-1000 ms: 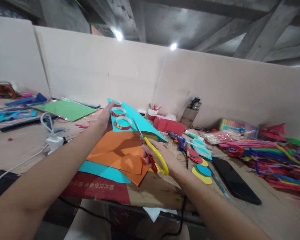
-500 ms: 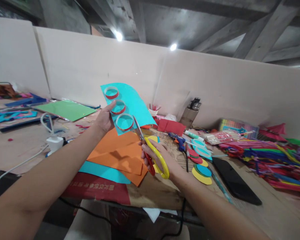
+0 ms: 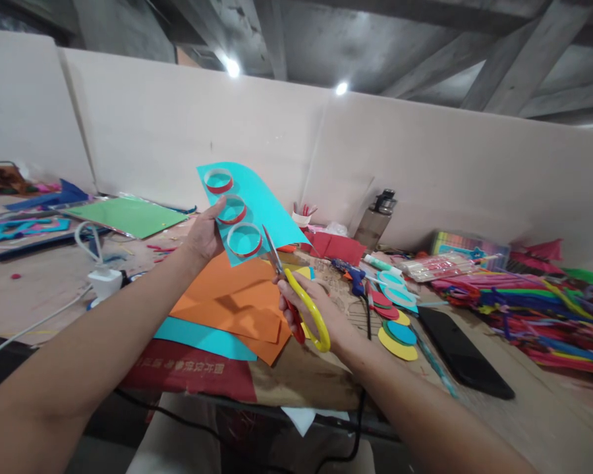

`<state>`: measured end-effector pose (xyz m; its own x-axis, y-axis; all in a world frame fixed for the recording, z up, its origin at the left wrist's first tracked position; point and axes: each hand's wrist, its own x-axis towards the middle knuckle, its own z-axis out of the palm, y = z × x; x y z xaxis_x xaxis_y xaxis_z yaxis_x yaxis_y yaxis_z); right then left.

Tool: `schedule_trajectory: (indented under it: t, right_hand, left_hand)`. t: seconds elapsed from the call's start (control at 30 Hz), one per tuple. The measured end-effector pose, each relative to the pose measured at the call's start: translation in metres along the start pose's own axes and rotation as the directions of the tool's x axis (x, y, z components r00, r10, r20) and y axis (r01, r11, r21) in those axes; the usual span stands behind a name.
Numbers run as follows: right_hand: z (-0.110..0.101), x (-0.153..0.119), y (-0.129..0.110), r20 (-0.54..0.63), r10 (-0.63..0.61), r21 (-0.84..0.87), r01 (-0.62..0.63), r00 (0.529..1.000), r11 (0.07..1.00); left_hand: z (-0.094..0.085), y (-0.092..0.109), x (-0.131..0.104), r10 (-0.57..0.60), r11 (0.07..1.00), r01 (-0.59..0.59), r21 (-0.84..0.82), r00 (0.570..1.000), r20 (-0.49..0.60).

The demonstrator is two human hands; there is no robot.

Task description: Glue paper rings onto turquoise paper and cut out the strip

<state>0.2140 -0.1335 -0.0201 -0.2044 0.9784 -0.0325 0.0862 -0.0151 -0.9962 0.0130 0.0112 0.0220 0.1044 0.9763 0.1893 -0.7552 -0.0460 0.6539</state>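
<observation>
My left hand [image 3: 206, 232] grips a light-blue paper sheet [image 3: 261, 204] by its left edge, holding it up above the table. Three paper rings [image 3: 245, 239], red outside and pale inside, stand on the sheet in a row along that edge; my thumb is at the middle one. In my right hand [image 3: 304, 299] is a pair of scissors [image 3: 308, 309] with yellow and red handles. Their blades point up at the sheet, close to the nearest ring. Whether the blades touch the paper I cannot tell. Below lie orange paper sheets [image 3: 232, 303] over a light-blue strip [image 3: 205, 339].
To the right are a hot glue gun [image 3: 356, 280], coloured paper discs [image 3: 398, 339], a black phone [image 3: 464, 352] and pipe cleaners [image 3: 538, 309]. A bottle [image 3: 375, 220] stands at the back. On the left are a white plug [image 3: 105, 282] with cable and green sheets [image 3: 131, 216].
The view has shifted very slightly. My hands, the light-blue sheet with its rings and the scissors keep nearly the same position relative to each other.
</observation>
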Motion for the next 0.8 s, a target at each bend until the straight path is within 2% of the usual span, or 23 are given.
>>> schedule_trajectory:
  t: [0.8]
  right_hand:
    - [0.0025,-0.0029,-0.0023,-0.009,0.029,0.016,-0.029,1.000,0.999]
  left_hand:
    - [0.0017,-0.0002,-0.0016,0.026,0.999,-0.026,0.026,1.000,0.015]
